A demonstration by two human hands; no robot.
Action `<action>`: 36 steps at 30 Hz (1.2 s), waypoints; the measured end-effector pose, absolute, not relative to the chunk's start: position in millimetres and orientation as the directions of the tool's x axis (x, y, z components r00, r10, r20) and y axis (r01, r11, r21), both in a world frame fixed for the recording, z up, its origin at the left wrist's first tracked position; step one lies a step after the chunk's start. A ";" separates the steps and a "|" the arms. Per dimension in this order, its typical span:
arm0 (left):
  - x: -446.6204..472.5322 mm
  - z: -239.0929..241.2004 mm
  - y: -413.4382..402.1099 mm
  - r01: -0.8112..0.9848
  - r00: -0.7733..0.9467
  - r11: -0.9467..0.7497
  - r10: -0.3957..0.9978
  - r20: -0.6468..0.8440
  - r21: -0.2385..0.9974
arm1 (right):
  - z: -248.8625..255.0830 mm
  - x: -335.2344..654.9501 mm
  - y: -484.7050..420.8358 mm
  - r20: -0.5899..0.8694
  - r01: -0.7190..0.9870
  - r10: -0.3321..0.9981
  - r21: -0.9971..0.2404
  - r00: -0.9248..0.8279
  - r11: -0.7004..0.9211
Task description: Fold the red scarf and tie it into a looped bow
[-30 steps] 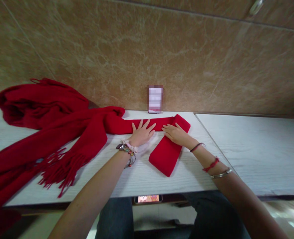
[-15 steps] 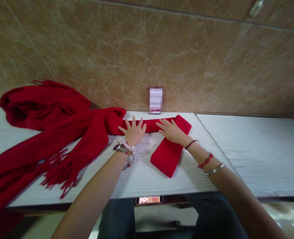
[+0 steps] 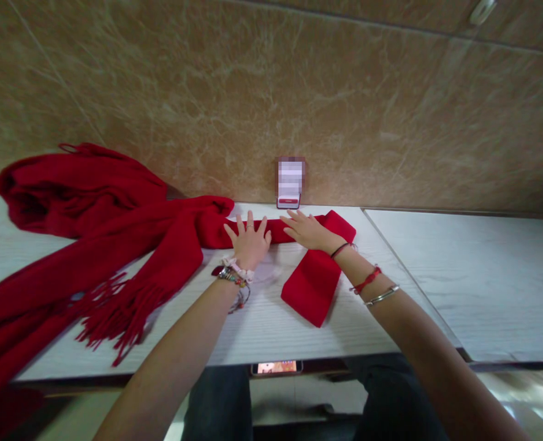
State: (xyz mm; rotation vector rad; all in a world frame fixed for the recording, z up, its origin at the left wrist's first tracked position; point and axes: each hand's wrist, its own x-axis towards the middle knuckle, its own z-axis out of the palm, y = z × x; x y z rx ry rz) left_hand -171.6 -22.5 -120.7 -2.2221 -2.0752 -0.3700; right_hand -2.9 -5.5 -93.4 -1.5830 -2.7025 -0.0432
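Observation:
A red scarf (image 3: 311, 288) lies on the white tabletop, flattened into a narrow band that bends near its right end into a slanting tail. My left hand (image 3: 250, 242) rests on the band with its fingers spread. Further right, my right hand (image 3: 307, 229) lies palm down across the same band, fingers stretched out. To the left the band meets a bulky heap of red fabric (image 3: 83, 196), from which a fringed end (image 3: 119, 306) hangs toward the front. Where the band joins the heap is hard to make out.
Against the brown marbled wall (image 3: 253, 92) leans a phone (image 3: 290, 184) with a blurred screen. Another phone (image 3: 277, 367) sits below the table's front edge. A seam (image 3: 391, 255) crosses the white tabletop (image 3: 496, 282) on the right. Some red cloth hangs over the front edge at left.
My right hand has slid a little left along the scarf's band, closer to my left hand. My left hand stays nearly in place; the view has shifted slightly.

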 end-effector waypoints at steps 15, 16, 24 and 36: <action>-160.0 -108.5 -26.0 0.920 0.364 -0.388 0.894 0.262 0.047 | -121.4 67.0 -26.5 0.298 0.940 0.906 -0.071 -0.299 0.334; -156.4 -105.3 -27.8 0.899 0.398 -0.431 0.878 0.267 0.079 | -120.5 74.7 -24.8 0.331 0.944 0.903 -0.085 -0.276 0.319; -134.1 -104.5 -44.1 0.765 0.571 -0.563 0.817 0.073 0.314 | -138.2 119.7 -8.8 0.366 0.964 0.919 -0.154 -0.148 0.217; -132.8 -94.8 -42.9 0.699 0.549 -0.489 0.834 0.046 0.522 | -136.3 111.9 -10.8 0.377 0.947 0.922 -0.254 -0.090 0.197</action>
